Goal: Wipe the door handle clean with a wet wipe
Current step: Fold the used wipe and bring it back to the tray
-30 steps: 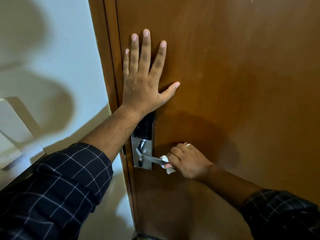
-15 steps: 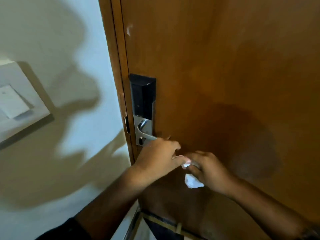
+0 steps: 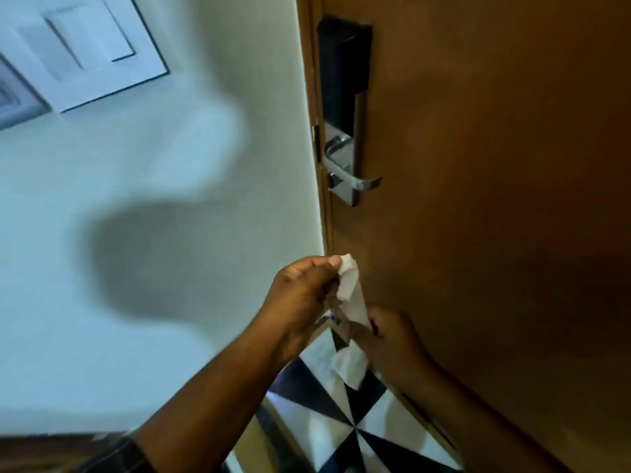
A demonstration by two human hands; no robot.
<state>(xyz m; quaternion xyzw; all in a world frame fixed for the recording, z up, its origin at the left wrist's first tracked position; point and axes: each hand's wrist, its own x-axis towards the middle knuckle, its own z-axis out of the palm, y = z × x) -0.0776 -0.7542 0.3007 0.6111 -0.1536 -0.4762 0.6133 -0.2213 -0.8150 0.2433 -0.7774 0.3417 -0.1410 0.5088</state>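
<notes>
The silver lever door handle [image 3: 355, 175] sticks out of a metal lock plate with a black reader [image 3: 343, 70] above it, on the brown wooden door [image 3: 495, 165]. Well below the handle, both hands hold a white wet wipe [image 3: 353, 302] stretched between them. My left hand [image 3: 304, 295] pinches its upper end; my right hand [image 3: 392, 343] grips its lower part, with a loose end hanging down. Neither hand touches the handle.
A white wall [image 3: 153, 199] with a white switch plate [image 3: 88, 46] lies left of the door frame [image 3: 312, 114]. Black-and-white patterned floor tiles [image 3: 341, 421] show below the hands.
Both hands have come down and away from the handle with the wipe, which is now pulled out between them. The view has tilted down, so the lock sits higher in the frame.
</notes>
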